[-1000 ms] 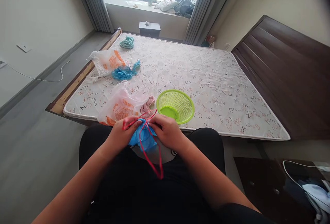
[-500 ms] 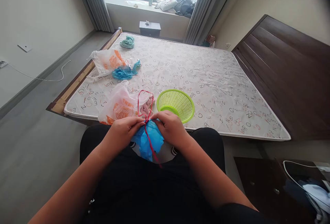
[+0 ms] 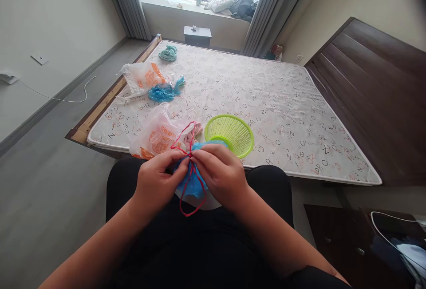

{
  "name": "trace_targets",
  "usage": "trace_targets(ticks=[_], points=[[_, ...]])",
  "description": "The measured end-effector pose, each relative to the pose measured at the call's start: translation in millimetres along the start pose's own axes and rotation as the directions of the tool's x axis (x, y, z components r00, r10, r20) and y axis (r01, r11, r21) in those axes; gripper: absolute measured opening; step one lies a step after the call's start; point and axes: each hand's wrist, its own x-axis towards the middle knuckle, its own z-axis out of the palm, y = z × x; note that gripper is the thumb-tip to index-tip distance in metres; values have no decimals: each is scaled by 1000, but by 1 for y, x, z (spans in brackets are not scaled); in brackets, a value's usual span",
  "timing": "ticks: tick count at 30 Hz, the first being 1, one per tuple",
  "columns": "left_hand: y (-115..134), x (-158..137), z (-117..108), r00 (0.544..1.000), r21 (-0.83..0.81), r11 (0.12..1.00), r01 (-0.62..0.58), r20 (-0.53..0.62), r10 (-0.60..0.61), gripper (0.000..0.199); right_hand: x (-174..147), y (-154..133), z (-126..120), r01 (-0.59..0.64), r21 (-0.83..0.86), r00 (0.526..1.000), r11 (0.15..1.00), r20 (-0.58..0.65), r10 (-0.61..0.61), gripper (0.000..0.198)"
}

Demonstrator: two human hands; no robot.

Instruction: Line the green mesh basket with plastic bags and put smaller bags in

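Observation:
Above my lap, my left hand (image 3: 163,176) and my right hand (image 3: 221,169) meet with fingertips pinched together on a red string (image 3: 186,213). One loop of the string rises beyond the fingers and another hangs down toward me. Between and behind the hands is a crumpled blue plastic bag (image 3: 196,187), partly covered by the fingers. The knot or crossing of the string lies right at the fingertips. Just past my right hand, a green plastic basket (image 3: 229,131) sits on the mattress edge. A white plastic bag with orange print (image 3: 159,133) lies beyond my left hand, beside a pinkish bundle (image 3: 196,132).
The lettered mattress (image 3: 282,116) spans the bed, with a dark headboard (image 3: 372,89) at right. Farther back lie another white bag (image 3: 143,76), a blue plastic bundle (image 3: 163,92) and a teal coil (image 3: 168,53). A dark cabinet (image 3: 336,231) stands low at right.
Both hands have turned and drawn closer together around the string. The trailing red string now hangs as a loop, and some blue bag shows beyond my right hand. The view has shifted slightly.

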Motion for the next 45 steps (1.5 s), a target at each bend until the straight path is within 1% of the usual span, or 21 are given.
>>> trace_targets(ticks=[5, 8, 11, 13, 15, 18, 20, 21, 23, 26, 29, 30, 33, 35, 37, 38, 39, 40, 42, 43, 45], points=[[-11, 1, -4, 982, 15, 982, -186, 46, 185, 13, 4, 4, 5, -12, 23, 983, 1000, 184, 7, 25], [-18, -2, -5, 976, -9, 979, -203, 81, 203, 12, 1, 0, 8, -32, 1, 966, 999, 256, 31, 22], [-23, -6, -5, 980, 3, 983, -183, 75, 182, 10, 0, -3, 13, -156, 24, 952, 987, 269, 144, 20], [-27, -8, -6, 979, 15, 982, -189, 77, 187, 10, 1, -1, 15, -324, 149, 912, 934, 312, 266, 16], [-31, -8, -9, 974, 7, 980, -198, 110, 196, 11, 1, 5, 18, -548, 355, 807, 757, 462, 368, 13], [-37, -5, -12, 967, -24, 987, -158, 199, 160, 16, -2, 16, 22, -777, 576, 628, 254, 676, 387, 17], [-42, -2, -12, 966, -34, 995, -92, 241, 97, 22, -4, 20, 24, -741, 671, 622, 30, 668, 409, 17], [-45, -1, -12, 963, -33, 997, -64, 261, 70, 24, -5, 21, 25, -701, 714, 645, -5, 636, 423, 17], [-53, 1, -10, 945, -16, 999, -52, 322, 54, 28, -4, 24, 21, -660, 749, 704, 63, 588, 398, 18], [-70, 5, -15, 933, 17, 997, -81, 354, 70, 28, 3, 34, 6, -679, 663, 735, 317, 615, 287, 21], [-87, 9, -25, 997, 12, 1000, 26, 70, -27, 24, 12, 50, -12, -604, 675, 796, 423, 487, 360, 19], [-91, 10, -28, 995, -23, 995, 98, -34, -98, 23, 13, 54, -16, -562, 697, 821, 446, 401, 407, 18], [-99, 15, -28, 923, -295, 917, 268, -194, -333, 25, 12, 63, -24, -478, 676, 861, 562, 232, 453, 21], [-102, 19, -24, 853, -529, 789, 311, -211, -478, 26, 9, 65, -27, -513, 569, 858, 642, 327, 396, 25], [-101, 23, -19, 776, -686, 661, 303, -225, -589, 28, 6, 64, -30, -552, 320, 794, 770, 483, 369, 28], [-98, 25, -17, 743, -723, 629, 286, -248, -622, 29, 6, 62, -30, -533, 158, 770, 831, 497, 400, 27], [-94, 26, -15, 725, -735, 621, 272, -269, -634, 31, 5, 58, -29, -494, 3, 782, 870, 438, 443, 25], [-88, 26, -13, 727, -730, 631, 264, -279, -628, 32, 4, 53, -25, -448, -114, 828, 887, 321, 459, 23], [-69, 23, -8, 783, -696, 666, 269, -245, -572, 34, 2, 40, -9, -347, -191, 925, 918, 92, 368, 25], [-57, 19, -6, 827, -675, 683, 278, -194, -528, 36, 0, 34, 3, -269, -152, 957, 951, 65, 282, 28], [-31, 10, -3, 904, -633, 728, 264, -100, -415, 37, -5, 26, 28, -147, -9, 963, 989, 227, 145, 35]])
